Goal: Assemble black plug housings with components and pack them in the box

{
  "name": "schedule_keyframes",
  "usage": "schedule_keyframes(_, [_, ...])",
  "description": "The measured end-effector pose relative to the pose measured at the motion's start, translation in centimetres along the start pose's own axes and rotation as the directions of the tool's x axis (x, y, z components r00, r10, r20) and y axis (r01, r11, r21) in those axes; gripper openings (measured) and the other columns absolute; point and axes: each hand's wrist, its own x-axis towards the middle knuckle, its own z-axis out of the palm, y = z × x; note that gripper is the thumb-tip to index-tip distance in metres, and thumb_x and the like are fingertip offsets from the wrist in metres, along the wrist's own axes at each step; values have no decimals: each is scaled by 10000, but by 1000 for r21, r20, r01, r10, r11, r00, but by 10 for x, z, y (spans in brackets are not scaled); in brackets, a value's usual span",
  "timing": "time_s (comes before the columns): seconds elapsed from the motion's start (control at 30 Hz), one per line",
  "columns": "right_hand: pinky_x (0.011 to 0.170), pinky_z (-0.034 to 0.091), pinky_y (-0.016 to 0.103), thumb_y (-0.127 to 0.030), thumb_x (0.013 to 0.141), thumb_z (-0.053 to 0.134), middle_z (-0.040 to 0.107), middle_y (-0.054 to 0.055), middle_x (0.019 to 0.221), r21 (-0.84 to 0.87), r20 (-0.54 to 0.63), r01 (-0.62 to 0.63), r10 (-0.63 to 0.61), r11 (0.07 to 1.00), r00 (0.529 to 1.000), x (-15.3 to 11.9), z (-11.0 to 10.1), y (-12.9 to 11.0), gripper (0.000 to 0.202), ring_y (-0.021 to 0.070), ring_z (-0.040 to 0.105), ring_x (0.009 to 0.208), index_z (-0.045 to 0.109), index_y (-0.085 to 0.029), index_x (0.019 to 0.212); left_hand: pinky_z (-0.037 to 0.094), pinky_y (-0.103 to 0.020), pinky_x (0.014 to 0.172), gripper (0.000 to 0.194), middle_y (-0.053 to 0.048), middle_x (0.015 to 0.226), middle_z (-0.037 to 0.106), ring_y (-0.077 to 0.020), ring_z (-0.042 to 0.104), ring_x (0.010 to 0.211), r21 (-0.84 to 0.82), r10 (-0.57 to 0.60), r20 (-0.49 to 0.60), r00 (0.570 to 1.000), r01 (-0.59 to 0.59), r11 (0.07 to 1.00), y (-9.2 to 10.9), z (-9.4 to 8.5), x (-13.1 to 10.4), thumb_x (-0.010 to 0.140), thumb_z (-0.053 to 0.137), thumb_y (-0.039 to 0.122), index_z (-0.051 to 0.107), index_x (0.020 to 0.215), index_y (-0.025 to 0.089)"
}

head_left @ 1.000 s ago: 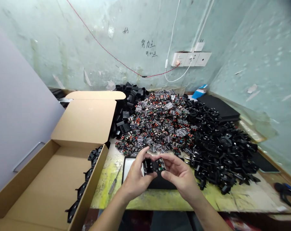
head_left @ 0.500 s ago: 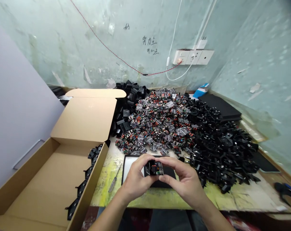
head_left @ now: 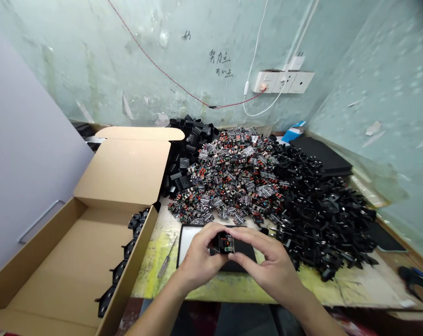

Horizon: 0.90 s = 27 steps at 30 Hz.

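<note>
Over the table's front part, my left hand (head_left: 200,255) is closed around a small black plastic plug housing (head_left: 218,243). Fingers and thumb of my right hand (head_left: 265,257) pinch a small circuit board (head_left: 229,242) with orange and green components. The board sits against the housing's open side; how deep it goes in cannot be made out. Beneath both hands lies a shallow black-rimmed tray (head_left: 188,233) with a white inside and a dark pad (head_left: 244,254) over its right part. A screwdriver (head_left: 166,262) rests left of the tray.
Behind my hands is a heap of circuit boards (head_left: 232,177). Black plug parts (head_left: 326,210) pile up on the right, and black housings (head_left: 188,154) at the back left. An opened cardboard box (head_left: 53,252) on the left holds several black pieces (head_left: 118,272) along its right wall.
My right hand has moved slightly left, bringing the circuit board closer into the black housing. My left hand has stayed nearly in place. The view has shifted a little.
</note>
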Motion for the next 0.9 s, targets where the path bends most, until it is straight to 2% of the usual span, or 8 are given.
schedule_keyframes(0.17, [1017,644,419,-179,894,792,794,62,1259,-15,-15,30,-30,999,999,0,3,1,423,267,767,1149,776,-353,1278,565,-332,905,452,-80,1152,693,-237,676,1062,-20,-7,5,1000,7,1000,-1,0,0,780,771,56,709,1191,234])
schedule_keyframes(0.33, [1011,648,437,-222,877,820,802,69,1231,3,-39,-9,9,1000,999,-1,4,4,364,274,772,1129,802,-342,1220,554,-346,942,460,-79,1162,696,-241,672,1088,-28,-14,-1,1000,14,1000,1,0,0,777,775,42,714,1188,239])
schedule_keyframes(0.67, [1068,612,459,-228,877,828,786,82,1254,3,2,-68,68,998,998,-3,0,7,365,280,747,1168,803,-327,1227,546,-354,958,478,-77,1161,699,-242,668,1094,2,21,8,1000,-21,1000,-1,1,2,757,754,12,717,1178,237])
schedule_keyframes(0.8, [1048,622,446,-214,894,808,770,93,1270,-3,20,-51,51,999,999,-3,2,8,364,271,742,1170,788,-316,1242,556,-345,941,472,-75,1148,696,-240,677,1084,-42,-8,2,1000,8,999,-4,3,3,751,752,14,719,1169,230])
schedule_keyframes(0.9, [1029,635,436,-221,878,833,747,100,1321,0,35,-46,46,999,998,-3,4,8,433,279,725,1211,755,-317,1293,551,-366,992,519,-74,1174,695,-243,677,1131,-83,-11,1,1000,11,997,-5,3,2,757,711,-5,719,1213,243])
